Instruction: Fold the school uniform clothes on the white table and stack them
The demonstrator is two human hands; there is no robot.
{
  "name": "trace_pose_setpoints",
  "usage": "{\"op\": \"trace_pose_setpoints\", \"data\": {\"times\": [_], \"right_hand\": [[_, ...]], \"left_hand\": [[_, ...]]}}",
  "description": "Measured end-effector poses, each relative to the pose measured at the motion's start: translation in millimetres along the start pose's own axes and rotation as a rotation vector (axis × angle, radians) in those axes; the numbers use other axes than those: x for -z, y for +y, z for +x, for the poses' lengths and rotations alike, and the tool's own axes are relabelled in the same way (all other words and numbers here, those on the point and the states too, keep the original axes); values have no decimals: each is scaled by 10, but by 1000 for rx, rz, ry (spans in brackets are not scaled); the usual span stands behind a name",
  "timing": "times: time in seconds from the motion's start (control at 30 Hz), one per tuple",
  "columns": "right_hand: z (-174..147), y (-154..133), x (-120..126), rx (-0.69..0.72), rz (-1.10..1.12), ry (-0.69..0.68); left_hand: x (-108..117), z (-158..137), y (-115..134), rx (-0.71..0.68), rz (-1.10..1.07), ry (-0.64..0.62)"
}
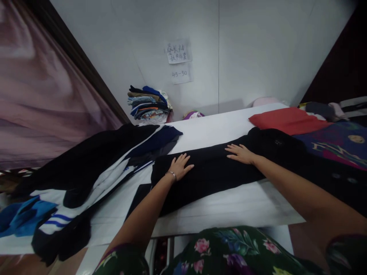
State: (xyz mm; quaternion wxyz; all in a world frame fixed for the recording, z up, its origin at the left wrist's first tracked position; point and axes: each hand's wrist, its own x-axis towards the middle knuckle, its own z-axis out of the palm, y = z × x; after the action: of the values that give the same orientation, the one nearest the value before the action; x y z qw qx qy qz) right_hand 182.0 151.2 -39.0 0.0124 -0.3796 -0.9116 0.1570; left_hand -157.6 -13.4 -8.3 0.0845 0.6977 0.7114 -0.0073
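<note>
A long black garment (206, 172) lies stretched sideways across the white table, its right part bunched and showing what look like buttons. My left hand (179, 168) rests flat on its left portion, fingers spread, a bracelet at the wrist. Toward the middle of the same cloth, my right hand (240, 153) is also laid palm down with fingers apart. Neither hand grips anything. Some dark cloth (140, 194) shows beside my left forearm, partly hidden by it.
A heap of black, navy and white clothes (94, 160) covers the table's left side, with blue cloth (28, 215) at its edge. Red cloth (289, 120) and a printed navy garment (332, 141) lie right. Folded clothes (149, 103) are stacked against the wall, below handwritten papers (179, 51).
</note>
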Motion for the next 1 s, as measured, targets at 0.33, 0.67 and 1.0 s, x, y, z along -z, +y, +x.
{"op": "trace_pose_setpoints", "data": {"times": [0.33, 0.67, 1.0], "right_hand": [[-11, -147, 152, -24, 63, -52], [-380, 10, 86, -268, -46, 40], [-535, -181, 99, -194, -132, 185]], "left_hand": [[-146, -237, -388, 355, 0, 34], [-20, -201, -340, 370, 2, 0], [-50, -25, 407, 99, 62, 117]]}}
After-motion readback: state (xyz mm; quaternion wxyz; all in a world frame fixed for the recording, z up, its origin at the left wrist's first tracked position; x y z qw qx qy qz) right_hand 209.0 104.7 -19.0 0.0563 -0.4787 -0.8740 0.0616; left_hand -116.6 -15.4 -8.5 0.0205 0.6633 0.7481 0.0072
